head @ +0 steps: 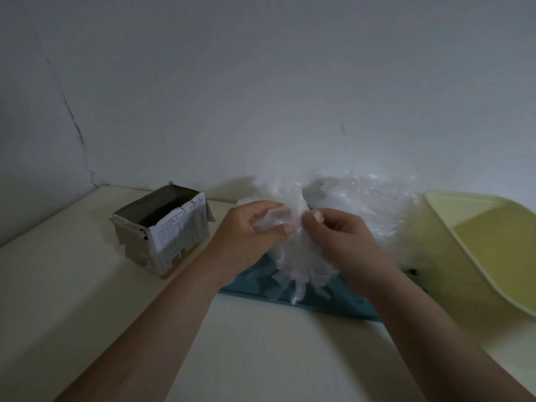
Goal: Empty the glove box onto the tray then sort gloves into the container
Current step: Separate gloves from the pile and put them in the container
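A heap of thin clear plastic gloves (374, 204) lies on a blue tray (255, 287) at the table's middle. My left hand (246, 233) and my right hand (342, 236) meet above the tray and both pinch a bunch of clear gloves (293, 256), whose fingers hang down toward the tray. The torn cardboard glove box (165, 230) stands open on the left, apart from both hands; no gloves show inside it. A pale yellow container (493, 245) sits at the right edge, with no gloves visible in it.
The cream table (87, 300) ends at a white wall behind the box and the tray. The wall has a dark crack at the left.
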Available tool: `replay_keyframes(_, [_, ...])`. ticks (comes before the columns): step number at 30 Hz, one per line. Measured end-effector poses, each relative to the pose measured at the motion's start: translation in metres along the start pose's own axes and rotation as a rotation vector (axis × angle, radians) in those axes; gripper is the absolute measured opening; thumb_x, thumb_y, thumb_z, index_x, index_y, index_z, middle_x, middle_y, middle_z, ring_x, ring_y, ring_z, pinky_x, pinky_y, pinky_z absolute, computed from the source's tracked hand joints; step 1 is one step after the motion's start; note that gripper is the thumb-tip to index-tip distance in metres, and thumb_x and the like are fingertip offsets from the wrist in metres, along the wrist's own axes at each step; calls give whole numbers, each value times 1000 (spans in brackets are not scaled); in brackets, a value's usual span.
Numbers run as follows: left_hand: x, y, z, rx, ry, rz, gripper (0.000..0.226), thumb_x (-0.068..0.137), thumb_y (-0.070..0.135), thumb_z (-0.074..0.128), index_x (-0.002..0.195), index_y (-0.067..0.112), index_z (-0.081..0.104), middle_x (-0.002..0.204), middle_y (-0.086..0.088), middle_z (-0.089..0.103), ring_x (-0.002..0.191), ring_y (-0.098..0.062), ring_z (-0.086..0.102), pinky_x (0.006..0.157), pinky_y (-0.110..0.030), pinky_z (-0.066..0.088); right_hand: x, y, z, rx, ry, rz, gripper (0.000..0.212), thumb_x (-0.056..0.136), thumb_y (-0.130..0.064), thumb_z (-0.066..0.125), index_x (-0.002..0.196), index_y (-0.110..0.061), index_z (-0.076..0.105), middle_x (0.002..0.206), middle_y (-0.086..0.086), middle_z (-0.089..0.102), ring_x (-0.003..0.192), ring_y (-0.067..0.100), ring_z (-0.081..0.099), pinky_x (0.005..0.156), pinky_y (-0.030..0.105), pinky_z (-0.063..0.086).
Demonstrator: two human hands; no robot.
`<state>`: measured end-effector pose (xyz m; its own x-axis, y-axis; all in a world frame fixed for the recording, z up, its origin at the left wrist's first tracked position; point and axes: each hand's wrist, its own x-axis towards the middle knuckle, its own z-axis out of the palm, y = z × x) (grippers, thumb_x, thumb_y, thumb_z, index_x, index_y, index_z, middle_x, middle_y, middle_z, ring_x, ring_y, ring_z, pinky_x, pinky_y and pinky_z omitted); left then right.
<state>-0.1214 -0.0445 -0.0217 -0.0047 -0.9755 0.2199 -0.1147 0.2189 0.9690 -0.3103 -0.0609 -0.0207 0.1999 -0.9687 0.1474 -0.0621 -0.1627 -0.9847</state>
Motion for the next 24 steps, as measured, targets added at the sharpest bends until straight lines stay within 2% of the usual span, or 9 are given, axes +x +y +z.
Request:
replay_keyframes(4, [6,-5,-4,-31,183,-104,10,93,28,76,99,23,80,91,7,79,79,-8,72,75,-26,53,8,4,-7,-4,219,66,25,104,-26,61,95,-12,79,86,12,79,69,20,70,59,27,53])
replay_keyframes(9, [8,-6,-16,392,199,-183,22,98,33,64,83,17,66,75,7,64,69,-11,60,53,-18,41,9,-9,-14,272,374,119,30,108,-30,51,110,-6,69,95,18,77,71,32,74,69,40,64])
replay_keyframes(11, [7,-7,-17,607,170,-121,11,95,32,69,104,26,67,109,14,66,98,-6,60,73,-16,43,6,-15,-16,352,331,124,32,110,-31,47,114,-5,66,98,19,77,81,36,76,77,44,64])
replay_keyframes(13, [6,-5,-16,751,191,34,48,91,32,73,135,34,55,150,15,43,134,-4,40,107,-21,34,4,-21,-16,397,297,106,32,110,-30,46,114,-4,65,101,19,77,87,37,77,78,46,63])
replay_keyframes(16, [4,3,-12,525,38,128,53,89,41,78,138,41,58,148,29,48,138,7,41,116,-28,34,4,-28,-17,450,259,45,32,111,-28,44,114,-3,63,103,19,77,91,39,77,79,46,62])
replay_keyframes(18, [-3,12,-5,340,-49,43,37,89,61,68,113,33,74,114,30,69,108,12,61,102,-26,46,3,-31,-19,535,159,39,31,111,-24,42,115,-1,61,101,21,76,94,41,75,81,46,62])
replay_keyframes(20, [-1,14,1,353,-24,-62,67,84,79,48,94,19,75,90,19,69,84,-2,63,82,-27,45,-1,-33,-16,653,29,85,29,107,-21,42,112,-1,62,99,22,73,96,41,73,83,45,61])
replay_keyframes(22, [2,16,4,305,-89,-266,81,78,93,34,88,27,80,92,14,72,95,-13,67,85,-29,46,-3,-31,-10,719,-65,121,29,100,-21,45,109,-1,64,104,24,72,101,41,71,90,46,60])
replay_keyframes(24, [11,8,4,-56,-106,-404,81,82,89,38,91,23,85,100,1,80,120,-32,66,101,-40,50,-6,-28,-3,741,-146,158,30,100,-22,46,107,-2,67,108,24,72,103,40,70,91,44,60])
